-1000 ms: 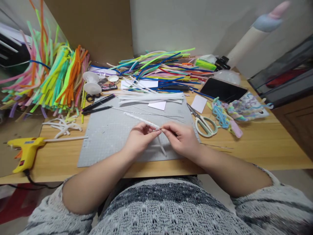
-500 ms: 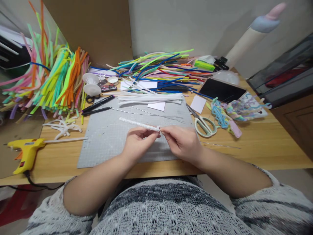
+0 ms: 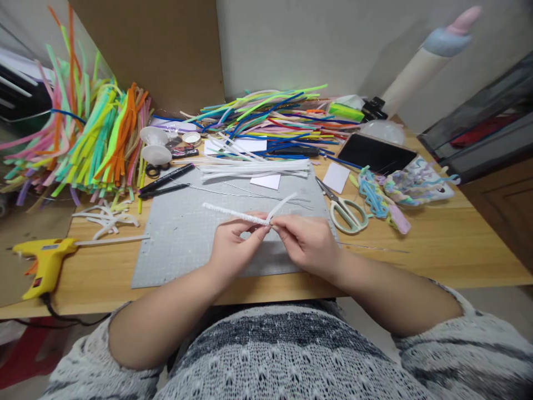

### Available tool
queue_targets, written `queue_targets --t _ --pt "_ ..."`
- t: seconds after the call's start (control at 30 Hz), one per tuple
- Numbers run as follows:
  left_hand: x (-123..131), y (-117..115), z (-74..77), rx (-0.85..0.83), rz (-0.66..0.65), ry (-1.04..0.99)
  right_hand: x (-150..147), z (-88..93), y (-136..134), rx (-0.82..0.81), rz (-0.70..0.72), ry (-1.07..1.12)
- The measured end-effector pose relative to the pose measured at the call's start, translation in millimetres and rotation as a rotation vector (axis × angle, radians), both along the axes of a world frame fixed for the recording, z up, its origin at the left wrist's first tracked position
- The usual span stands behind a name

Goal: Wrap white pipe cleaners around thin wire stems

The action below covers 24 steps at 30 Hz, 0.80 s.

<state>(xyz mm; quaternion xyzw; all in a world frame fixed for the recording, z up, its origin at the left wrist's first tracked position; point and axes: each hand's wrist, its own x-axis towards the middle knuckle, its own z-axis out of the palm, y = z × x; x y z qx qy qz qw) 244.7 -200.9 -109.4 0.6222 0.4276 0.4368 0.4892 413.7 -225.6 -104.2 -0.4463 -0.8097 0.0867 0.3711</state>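
Above the grey cutting mat (image 3: 179, 244), my left hand (image 3: 235, 244) pinches a white coiled pipe cleaner (image 3: 227, 211) that points out to the left. Its right end meets the fingertips of my right hand (image 3: 310, 241), which are closed on the same end. A loose white tail (image 3: 283, 205) sticks up and to the right from between the fingers. What lies right inside the right fingertips is mostly hidden. Thin wires (image 3: 250, 194) and a stack of straight white pipe cleaners (image 3: 254, 169) lie just beyond my hands.
A yellow glue gun (image 3: 45, 261) lies at the left, below bundled coloured pipe cleaners (image 3: 83, 139). To the right are scissors (image 3: 350, 216), a white card (image 3: 336, 178), a phone (image 3: 377, 153) and a braided pastel piece (image 3: 375, 194). Black markers (image 3: 166, 180) lie at the mat's upper left.
A white pipe cleaner tail now stands up between my hands, where it did not show before. Both hands keep their pinch and have barely moved.
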Motion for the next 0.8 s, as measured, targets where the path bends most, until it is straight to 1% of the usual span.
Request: queue_targets --t 0.07,0.13,0.23,0.3,0.43,0.5,0.53,0.67,0.8 --pt "-0.2 0.6 2.1 0.035 -0.021 -0.002 -1.4 1.2 0.4 -0.049 0.001 0.054" --pt "-0.3 1.9 3.2 0.024 -0.055 -0.037 -2.4 3.1 0.5 -0.116 0.011 0.112" --pt "-0.2 4.9 1.8 -0.052 -0.111 -0.129 -2.8 4.8 0.1 -0.196 0.031 0.153" --pt "0.2 6.9 -0.9 -0.120 -0.152 -0.225 -2.6 4.3 -0.1 -0.220 0.033 0.149" --pt "0.7 9.1 -4.8 -0.269 -0.305 -0.418 -3.0 1.0 0.4 -0.255 0.033 0.182" --pt "0.9 8.7 -4.9 -0.318 -0.370 -0.456 -3.8 -0.8 0.6 -0.274 0.058 0.182" --pt "1.2 8.2 -4.6 -0.324 -0.383 -0.454 -4.2 -1.7 0.6 -0.269 0.067 0.168" --pt "3.5 6.1 -3.1 -0.307 -0.328 -0.391 -4.8 -3.8 0.0 -0.178 0.043 0.098" --pt "5.8 6.7 -1.4 -0.364 -0.258 -0.392 -3.4 -2.6 0.7 -0.184 0.010 0.116"
